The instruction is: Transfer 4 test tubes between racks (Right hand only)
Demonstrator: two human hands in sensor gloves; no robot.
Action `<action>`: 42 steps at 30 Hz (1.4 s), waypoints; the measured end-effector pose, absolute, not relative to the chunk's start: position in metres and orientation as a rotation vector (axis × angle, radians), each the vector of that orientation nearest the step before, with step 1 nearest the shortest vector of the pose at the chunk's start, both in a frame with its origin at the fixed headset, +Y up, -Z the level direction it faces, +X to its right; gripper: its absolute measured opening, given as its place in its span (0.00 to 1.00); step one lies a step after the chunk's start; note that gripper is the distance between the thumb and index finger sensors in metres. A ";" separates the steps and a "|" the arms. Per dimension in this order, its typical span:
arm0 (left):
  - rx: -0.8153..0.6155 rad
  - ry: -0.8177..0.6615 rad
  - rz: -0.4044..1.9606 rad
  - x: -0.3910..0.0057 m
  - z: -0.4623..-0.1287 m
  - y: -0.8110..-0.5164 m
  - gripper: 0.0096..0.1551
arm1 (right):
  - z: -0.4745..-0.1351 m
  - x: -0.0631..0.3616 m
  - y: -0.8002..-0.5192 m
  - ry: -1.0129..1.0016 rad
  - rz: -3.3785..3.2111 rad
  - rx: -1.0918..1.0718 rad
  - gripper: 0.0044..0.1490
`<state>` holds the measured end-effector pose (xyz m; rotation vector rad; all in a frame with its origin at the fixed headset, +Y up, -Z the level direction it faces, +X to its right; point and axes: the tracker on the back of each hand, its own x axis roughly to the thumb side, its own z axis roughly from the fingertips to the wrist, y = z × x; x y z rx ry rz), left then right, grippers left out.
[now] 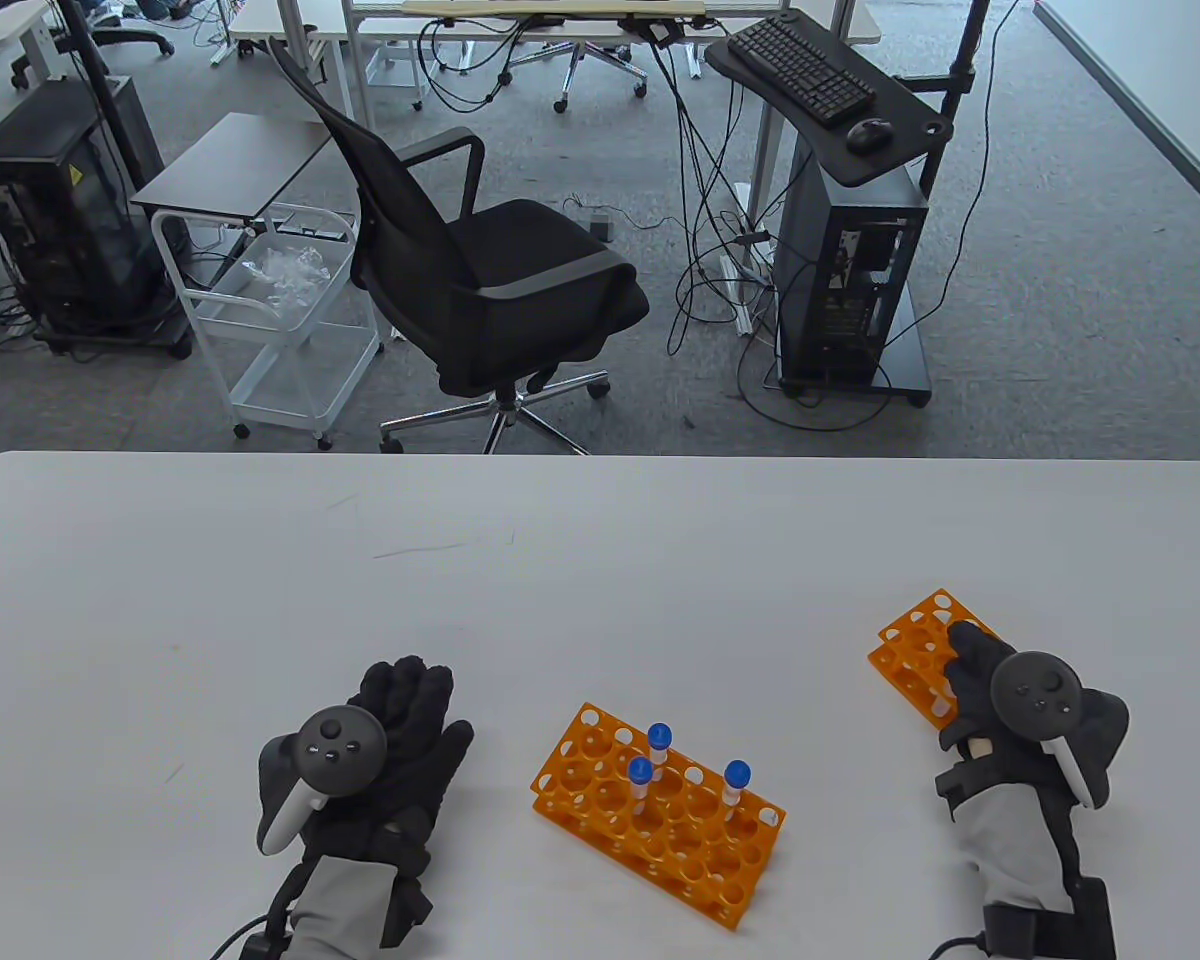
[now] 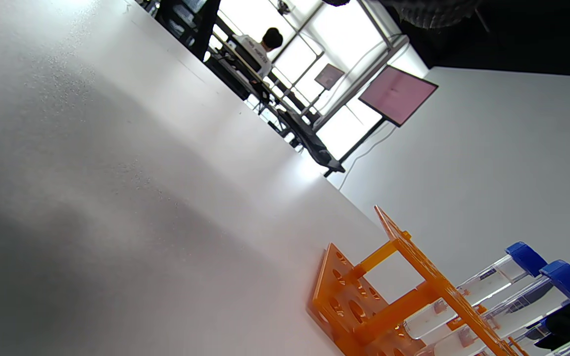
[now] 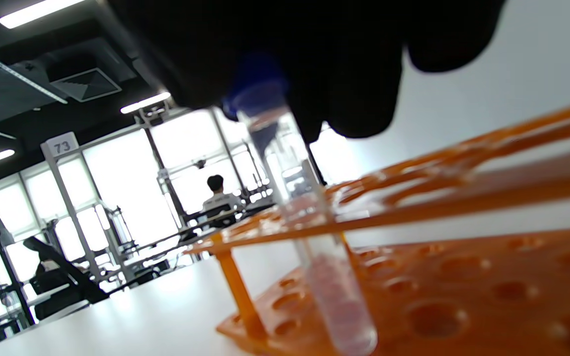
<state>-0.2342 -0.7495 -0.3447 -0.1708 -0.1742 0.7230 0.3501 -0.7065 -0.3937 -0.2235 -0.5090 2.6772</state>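
Right hand (image 3: 285, 54): grips tube (image 3: 309, 232) by cap, seated in far rack (image 1: 915, 640); lower plumb, then release; left hand (image 1: 380, 760) flat, idle.

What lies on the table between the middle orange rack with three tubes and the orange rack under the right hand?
Only bare white tabletop separates the middle orange rack from the right-hand orange rack, seen in the table view.
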 end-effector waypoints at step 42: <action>-0.152 -0.188 0.734 -0.235 -0.346 -0.750 0.40 | -0.351 0.213 -0.619 -0.474 2.530 0.572 0.32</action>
